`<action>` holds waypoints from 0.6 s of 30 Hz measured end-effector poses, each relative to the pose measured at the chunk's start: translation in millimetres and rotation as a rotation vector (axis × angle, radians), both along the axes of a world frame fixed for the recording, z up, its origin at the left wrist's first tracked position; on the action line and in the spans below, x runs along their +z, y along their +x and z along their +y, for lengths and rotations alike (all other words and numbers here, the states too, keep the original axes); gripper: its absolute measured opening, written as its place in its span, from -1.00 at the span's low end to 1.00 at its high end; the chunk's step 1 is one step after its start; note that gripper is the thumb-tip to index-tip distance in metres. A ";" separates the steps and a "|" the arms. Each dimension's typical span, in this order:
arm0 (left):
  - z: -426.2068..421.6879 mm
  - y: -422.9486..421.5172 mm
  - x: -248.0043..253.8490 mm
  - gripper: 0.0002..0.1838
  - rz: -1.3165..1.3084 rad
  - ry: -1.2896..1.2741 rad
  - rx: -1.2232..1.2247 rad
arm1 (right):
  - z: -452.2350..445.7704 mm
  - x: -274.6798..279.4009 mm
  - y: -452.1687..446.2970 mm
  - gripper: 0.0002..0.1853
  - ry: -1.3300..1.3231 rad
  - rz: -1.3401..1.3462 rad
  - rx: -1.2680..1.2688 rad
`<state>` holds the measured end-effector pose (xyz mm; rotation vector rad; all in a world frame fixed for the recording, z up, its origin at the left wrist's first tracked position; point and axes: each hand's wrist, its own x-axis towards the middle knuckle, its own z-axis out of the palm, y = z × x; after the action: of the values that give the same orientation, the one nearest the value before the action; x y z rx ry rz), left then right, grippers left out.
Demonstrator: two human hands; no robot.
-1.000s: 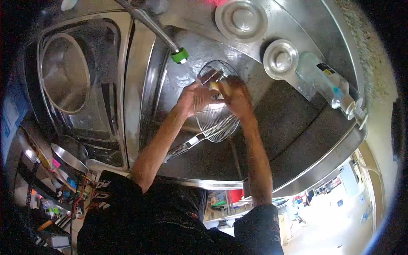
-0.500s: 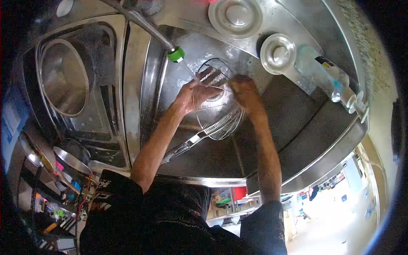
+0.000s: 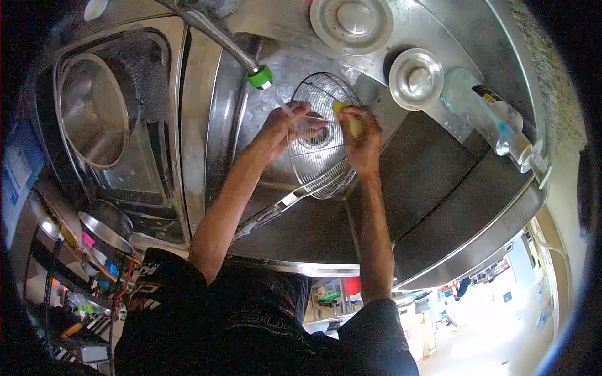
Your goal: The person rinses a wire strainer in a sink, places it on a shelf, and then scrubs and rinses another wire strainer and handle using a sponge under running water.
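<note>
Across from our left hand (image 3: 285, 130), gripping the wire skimmer (image 3: 311, 164), our right hand (image 3: 365, 139) now visibly pinches a yellow sponge (image 3: 356, 127).

The round, silver wire strainer (image 3: 320, 161) is shiny and tilted over the grey metal sink (image 3: 426, 182). Thin wires go around its wide bowl. Its long metal handle (image 3: 269, 214) points down and left in the view. The left hand (image 3: 282, 130) touches the bowl. The small yellow sponge (image 3: 357, 128) is in the right hand (image 3: 364, 143), by the bowl's right side.
</note>
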<state>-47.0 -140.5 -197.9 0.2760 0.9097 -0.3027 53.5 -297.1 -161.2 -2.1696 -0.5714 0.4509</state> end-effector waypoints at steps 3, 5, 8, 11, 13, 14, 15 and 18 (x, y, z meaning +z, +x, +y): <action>2.6 0.4 2.9 -0.71 0.013 0.028 0.007 | 1.6 -0.1 -2.6 -0.87 -0.012 0.084 -0.041; -1.1 -2.9 -6.2 -0.71 -0.019 -0.019 0.077 | 4.2 1.6 1.1 -0.88 -0.029 0.045 0.008; -5.5 -7.0 -20.5 -0.72 -0.047 -0.085 0.168 | 9.5 4.1 -2.3 -0.88 -0.019 0.134 -0.059; -7.2 -6.9 -20.5 -0.72 -0.036 -0.074 0.195 | 7.6 -8.4 -1.8 -0.88 0.023 0.083 -0.024; -8.1 -3.8 -17.8 -0.72 -0.029 -0.049 0.202 | 7.5 -11.3 -2.4 -0.87 0.020 0.076 -0.021; -7.5 -2.8 -20.3 -0.71 -0.037 -0.029 0.198 | 9.8 -10.4 -2.2 -0.86 0.020 0.067 -0.017; -5.7 -2.5 -22.5 -0.70 -0.045 -0.008 0.194 | 11.9 -8.5 -2.0 -0.86 0.023 0.068 -0.015; 2.0 -5.9 -27.7 -0.68 0.048 0.217 0.090 | 19.3 -2.9 1.2 -0.86 -0.003 0.025 0.035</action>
<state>-52.9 -138.4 -225.6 0.4283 1.0009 -0.1277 54.7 -277.8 -164.1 -2.1564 -0.5961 0.4978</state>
